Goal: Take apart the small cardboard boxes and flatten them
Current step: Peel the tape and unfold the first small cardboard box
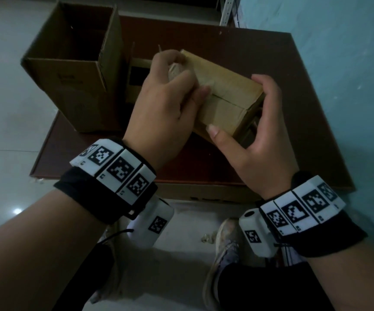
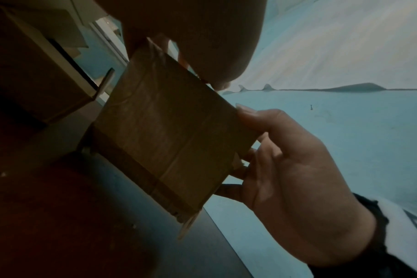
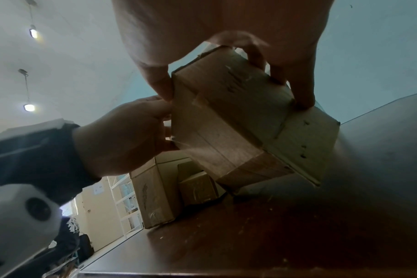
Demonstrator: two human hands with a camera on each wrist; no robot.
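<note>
Small cardboard box (image 1: 224, 90) held tilted just above the dark brown table (image 1: 294, 113), taped seam up. Left hand (image 1: 165, 102) curls round its far-left end, fingers pinching crumpled tape there (tape end hard to make out). Right hand (image 1: 258, 135) grips the near-right end, thumb on top, fingers wrapped underneath. Larger open carton (image 1: 73, 70) stands left, apart.

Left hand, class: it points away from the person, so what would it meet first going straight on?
Probably the small upright box just beyond the left hand, though depth is unclear.
</note>
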